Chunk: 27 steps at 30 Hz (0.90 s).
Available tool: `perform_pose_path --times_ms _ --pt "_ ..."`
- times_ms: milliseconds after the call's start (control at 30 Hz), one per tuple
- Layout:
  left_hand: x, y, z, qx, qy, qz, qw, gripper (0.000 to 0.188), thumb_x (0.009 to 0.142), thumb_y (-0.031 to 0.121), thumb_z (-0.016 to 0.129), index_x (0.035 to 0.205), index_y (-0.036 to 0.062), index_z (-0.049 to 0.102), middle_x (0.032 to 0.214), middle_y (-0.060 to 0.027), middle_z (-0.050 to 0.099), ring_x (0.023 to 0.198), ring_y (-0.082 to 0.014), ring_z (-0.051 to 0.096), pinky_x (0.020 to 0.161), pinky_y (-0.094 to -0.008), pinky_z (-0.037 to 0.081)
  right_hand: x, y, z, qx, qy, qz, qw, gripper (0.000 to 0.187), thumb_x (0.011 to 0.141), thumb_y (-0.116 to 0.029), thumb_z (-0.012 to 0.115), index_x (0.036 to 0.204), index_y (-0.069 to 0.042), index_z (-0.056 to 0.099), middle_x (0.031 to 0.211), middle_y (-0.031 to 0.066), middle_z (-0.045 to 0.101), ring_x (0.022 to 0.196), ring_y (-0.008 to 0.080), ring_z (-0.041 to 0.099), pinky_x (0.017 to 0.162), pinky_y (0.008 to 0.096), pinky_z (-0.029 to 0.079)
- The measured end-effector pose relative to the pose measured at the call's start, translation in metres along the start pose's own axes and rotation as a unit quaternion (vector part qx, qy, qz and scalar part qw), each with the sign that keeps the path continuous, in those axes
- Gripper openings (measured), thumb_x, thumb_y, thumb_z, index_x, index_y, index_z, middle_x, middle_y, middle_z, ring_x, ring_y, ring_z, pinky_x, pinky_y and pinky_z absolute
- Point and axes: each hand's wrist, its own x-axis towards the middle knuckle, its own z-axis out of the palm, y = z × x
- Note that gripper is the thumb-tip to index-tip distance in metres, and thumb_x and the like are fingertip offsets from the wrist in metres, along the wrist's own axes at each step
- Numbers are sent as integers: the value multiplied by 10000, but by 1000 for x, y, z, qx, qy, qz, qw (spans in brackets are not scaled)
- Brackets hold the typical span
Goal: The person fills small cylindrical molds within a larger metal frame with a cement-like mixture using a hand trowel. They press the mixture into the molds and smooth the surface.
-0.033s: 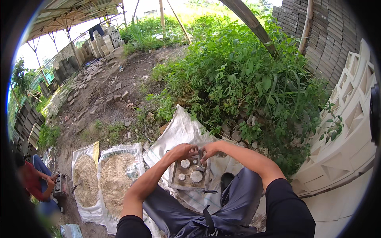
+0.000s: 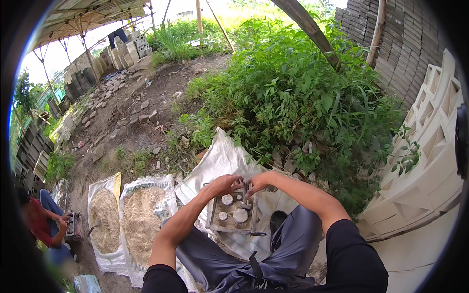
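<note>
A square, dark-edged frame (image 2: 211, 216) lies on a pale woven sack between my legs. Brownish sand fills it, with several round pale discs (image 2: 241, 215) of different sizes set in the sand. My left hand (image 2: 226, 184) curls its fingers at the frame's far edge. Beside it, my right hand (image 2: 257, 182) is bent downward, thumb and fingers drawn together over the far right corner. Under the right fingertips sits a small grey metal piece (image 2: 246, 205), blurred, so its kind is unclear. What lies between the fingers of either hand is hidden.
Two opened sacks of pale sand (image 2: 141, 210) lie to my left. Farther left a person in red (image 2: 36, 222) works on a similar small box. Dense green plants (image 2: 293, 97) grow ahead. Cream patterned blocks (image 2: 425, 190) stand close on my right. A black sandal (image 2: 277, 220) is beside the frame.
Both hands stay nearly in place over the frame's far edge. The grey metal piece by my right fingertips looks slightly shifted and more blurred.
</note>
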Motion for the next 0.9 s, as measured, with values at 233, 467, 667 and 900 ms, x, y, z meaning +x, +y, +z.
perform_pose_path --times_ms 233,467,667,900 --pt "7 7 -3 -55 86 26 994 317 887 316 651 1070 58 636 886 -155 698 824 -346 668 735 -423 522 -12 -20 9 36 239 -79 967 527 870 -547 583 994 -38 632 891 228 670 867 411 631 774 468 493" --pt "5 8 1 -88 87 0 992 315 854 305 678 1043 58 631 843 -167 684 806 -352 662 709 -428 510 -5 -23 5 81 159 -12 984 518 857 -514 613 1083 -47 632 974 236 673 960 391 636 836 462 498" --pt "9 7 3 -105 102 -2 989 318 846 295 683 1041 49 632 840 -167 685 804 -346 664 701 -429 510 -12 -30 10 88 157 74 981 494 863 -495 614 1094 -59 622 956 220 680 944 406 636 825 473 504" --pt "3 10 -14 -34 117 30 992 277 853 308 674 964 54 683 846 -153 689 794 -347 658 714 -430 515 -28 -35 -4 49 146 26 988 688 849 -517 653 1353 -102 435 1185 192 607 1096 339 584 908 429 462"
